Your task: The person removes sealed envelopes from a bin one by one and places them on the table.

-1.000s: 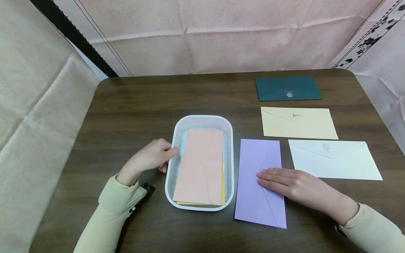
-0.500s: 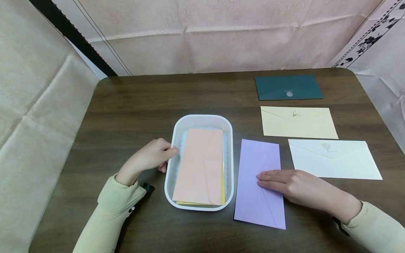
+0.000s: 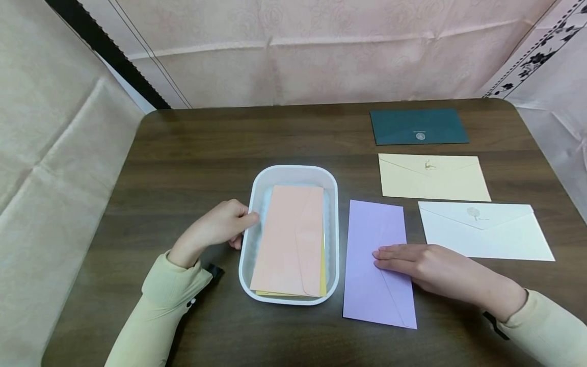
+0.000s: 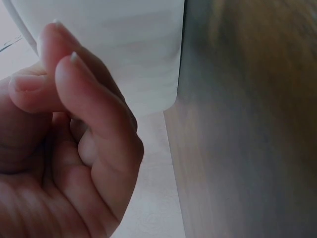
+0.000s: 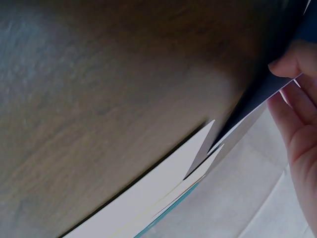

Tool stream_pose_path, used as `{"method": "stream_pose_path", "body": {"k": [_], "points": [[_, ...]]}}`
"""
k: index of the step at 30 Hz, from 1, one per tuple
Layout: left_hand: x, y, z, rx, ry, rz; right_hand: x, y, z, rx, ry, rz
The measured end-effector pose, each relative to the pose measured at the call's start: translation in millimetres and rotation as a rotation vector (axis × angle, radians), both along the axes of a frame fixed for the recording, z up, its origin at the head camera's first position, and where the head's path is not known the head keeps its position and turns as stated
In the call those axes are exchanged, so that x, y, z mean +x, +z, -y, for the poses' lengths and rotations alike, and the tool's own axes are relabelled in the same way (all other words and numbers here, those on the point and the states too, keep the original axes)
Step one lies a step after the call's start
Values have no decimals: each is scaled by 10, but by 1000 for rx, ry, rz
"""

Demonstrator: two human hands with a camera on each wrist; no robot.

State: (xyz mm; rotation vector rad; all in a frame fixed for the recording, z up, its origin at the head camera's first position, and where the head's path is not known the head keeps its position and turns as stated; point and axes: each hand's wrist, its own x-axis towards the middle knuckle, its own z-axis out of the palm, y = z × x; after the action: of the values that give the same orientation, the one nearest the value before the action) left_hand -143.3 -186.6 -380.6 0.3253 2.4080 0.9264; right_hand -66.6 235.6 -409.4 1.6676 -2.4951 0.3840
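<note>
In the head view my left hand (image 3: 220, 224) grips the left rim of a white plastic tray (image 3: 335, 229), thumb over the edge and fingers curled outside. The left wrist view has those bent fingers against the tray wall (image 4: 143, 54). Inside the tray lies a pink envelope (image 3: 289, 239) on top of a yellow one (image 3: 323, 275). Right of the tray, my right hand (image 3: 428, 265) holds a lilac envelope (image 3: 373, 229) by its right edge. Fingers lie on its upper face; the right wrist view shows the thumb (image 5: 292, 62) beneath, against the envelope's dark underside (image 5: 260, 99), which is lifted off the table.
A white envelope (image 3: 486, 234), a cream envelope (image 3: 431, 181) and a dark teal envelope (image 3: 417, 127) lie in a column on the right of the brown wooden table (image 3: 197, 153). Pale cloth (image 3: 321, 66) hangs behind the table and at both sides.
The lilac envelope has shifted and tilted slightly in my right hand, its near edge now a bit further right and away from me. My left hand and the tray hold still.
</note>
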Motion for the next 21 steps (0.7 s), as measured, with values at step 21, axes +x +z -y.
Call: {"method": "stream_pose_path", "body": {"k": [21], "points": [[-17,-27,10,6,-4,5,-10,-18,-13,6,-36,47]]}}
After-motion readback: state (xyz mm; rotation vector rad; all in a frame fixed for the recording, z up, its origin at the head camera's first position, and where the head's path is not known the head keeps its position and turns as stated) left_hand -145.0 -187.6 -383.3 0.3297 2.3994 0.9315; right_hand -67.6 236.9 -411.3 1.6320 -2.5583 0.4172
